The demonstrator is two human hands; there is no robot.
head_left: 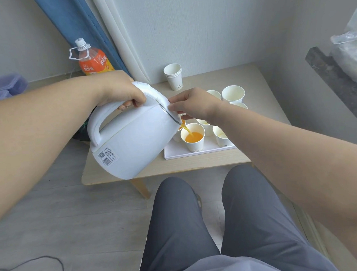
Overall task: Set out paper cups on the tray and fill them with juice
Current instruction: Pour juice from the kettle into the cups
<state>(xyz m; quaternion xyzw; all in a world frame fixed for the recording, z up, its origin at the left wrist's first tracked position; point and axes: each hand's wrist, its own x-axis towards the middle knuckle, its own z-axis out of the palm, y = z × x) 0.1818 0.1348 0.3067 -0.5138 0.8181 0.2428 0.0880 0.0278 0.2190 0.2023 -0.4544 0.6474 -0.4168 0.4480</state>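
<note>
Two grips on kettle [135,143] — left grip [118,91] round handle [96,129], right grip [194,104] pinching lid [159,94]; wooden table [196,161], grey wall [207,26].

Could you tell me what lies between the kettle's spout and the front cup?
In the head view, only a thin stream of juice, falling from kettle into cup.

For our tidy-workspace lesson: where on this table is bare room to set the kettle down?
Bare wood: a narrow strip between the tray and the front edge of the table, and the back right corner beside the cup stack. The tray is crowded with cups; the kettle hides the table's left side.
</note>
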